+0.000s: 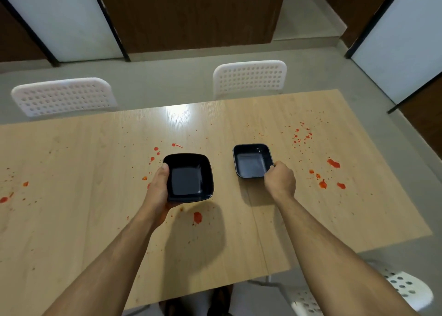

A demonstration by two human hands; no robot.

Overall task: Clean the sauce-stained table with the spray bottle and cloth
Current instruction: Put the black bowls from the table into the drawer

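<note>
Both hands grip black bowls, left hand (159, 186) and right hand (279, 179), over the sauce-spattered table (71, 220).

Glossy wood-grain table (95, 220), glossy black bowls (189, 177), perforated plastic chairs (250, 78).

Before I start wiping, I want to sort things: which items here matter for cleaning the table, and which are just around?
Part of the job:
table
red sauce stains
two black dishes, one held in each of the hands, left and right

Just around:
white chairs

No spray bottle or cloth is in view.
</note>
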